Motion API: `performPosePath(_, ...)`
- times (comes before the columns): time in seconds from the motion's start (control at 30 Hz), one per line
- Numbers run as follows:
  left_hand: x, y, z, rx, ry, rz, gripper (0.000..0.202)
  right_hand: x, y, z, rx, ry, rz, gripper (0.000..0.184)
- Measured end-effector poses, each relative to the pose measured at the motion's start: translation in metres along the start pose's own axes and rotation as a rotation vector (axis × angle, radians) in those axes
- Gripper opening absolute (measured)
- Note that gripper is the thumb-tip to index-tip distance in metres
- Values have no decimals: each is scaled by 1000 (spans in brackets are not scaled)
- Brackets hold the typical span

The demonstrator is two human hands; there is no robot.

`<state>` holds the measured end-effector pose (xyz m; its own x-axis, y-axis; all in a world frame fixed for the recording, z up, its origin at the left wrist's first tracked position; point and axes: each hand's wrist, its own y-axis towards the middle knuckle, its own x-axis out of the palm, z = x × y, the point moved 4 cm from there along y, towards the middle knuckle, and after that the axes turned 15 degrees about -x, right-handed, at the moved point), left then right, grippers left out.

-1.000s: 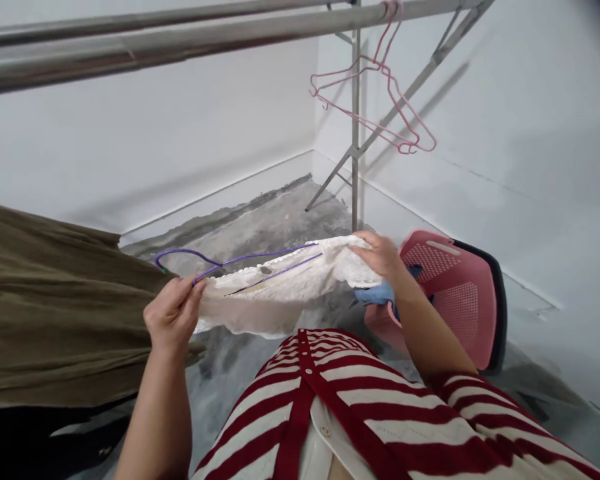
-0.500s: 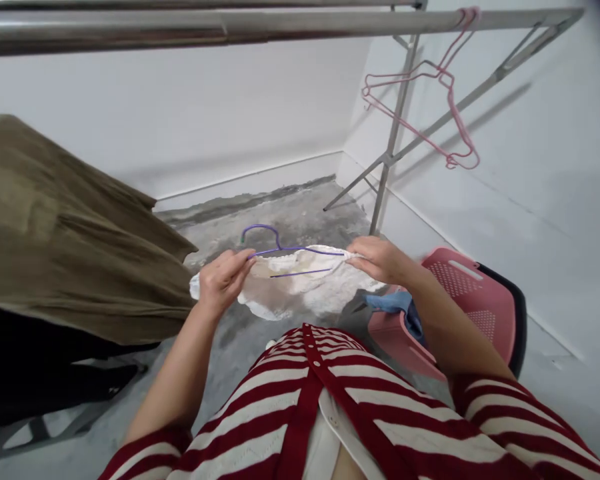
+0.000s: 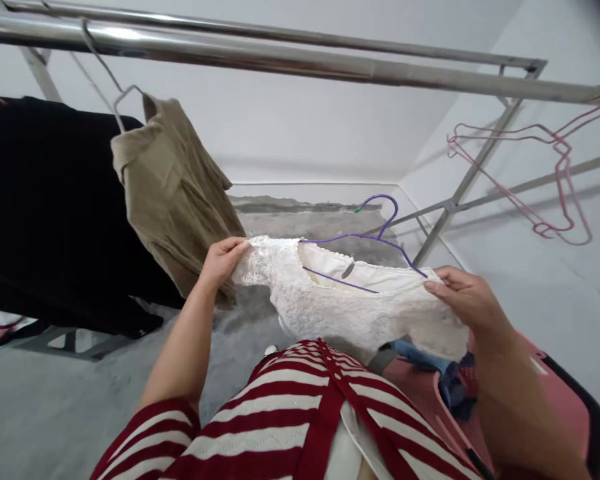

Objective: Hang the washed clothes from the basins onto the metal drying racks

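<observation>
Your left hand (image 3: 224, 261) and right hand (image 3: 469, 295) each pinch a shoulder of the white lace top (image 3: 325, 308); purple hanger (image 3: 379, 237) partly inside, tips unclear.

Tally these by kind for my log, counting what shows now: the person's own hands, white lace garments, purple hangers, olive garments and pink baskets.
Hands: 2, the left hand and the right hand
White lace garment: 1
Purple hanger: 1
Olive garment: 1
Pink basket: 1
Total: 6
</observation>
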<state>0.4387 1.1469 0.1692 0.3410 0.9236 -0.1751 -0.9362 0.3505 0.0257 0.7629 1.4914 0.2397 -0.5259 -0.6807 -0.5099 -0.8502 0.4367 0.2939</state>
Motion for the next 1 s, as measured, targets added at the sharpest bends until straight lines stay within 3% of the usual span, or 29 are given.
performPosePath(0.07, -7, 2, -12, -45, -100, 148, 30, 16, 2, -3, 38, 119, 79, 29)
performPosePath(0.13, -8, -1, -28, -124, -152, 212, 29, 34, 6, -11, 75, 246, 161, 28)
performPosePath(0.23, 3, -15, -57, -206, -152, 123, 29, 63, 17, -36, 106, 474, 196, 27)
performPosePath(0.37, 27, -43, -95, -326, -152, -48, 33, 95, 42, -86, 8, 668, 157, 26)
performPosePath(0.47, 37, -60, -111, -407, -170, -104, 38, 117, 69, -120, -106, 702, 173, 21)
performPosePath(0.57, 36, -72, -118, -453, -188, -112, 41, 142, 102, -143, -208, 721, 162, 19)
performPosePath(0.83, 10, -89, -137, -514, -180, -66, 46, 217, 177, -159, -341, 624, 91, 23)
performPosePath(0.93, 10, -90, -145, -547, -136, -101, 50, 236, 180, -157, -339, 580, 40, 32)
performPosePath(1.0, 14, -90, -149, -578, -83, -149, 54, 242, 171, -156, -392, 543, -71, 32)
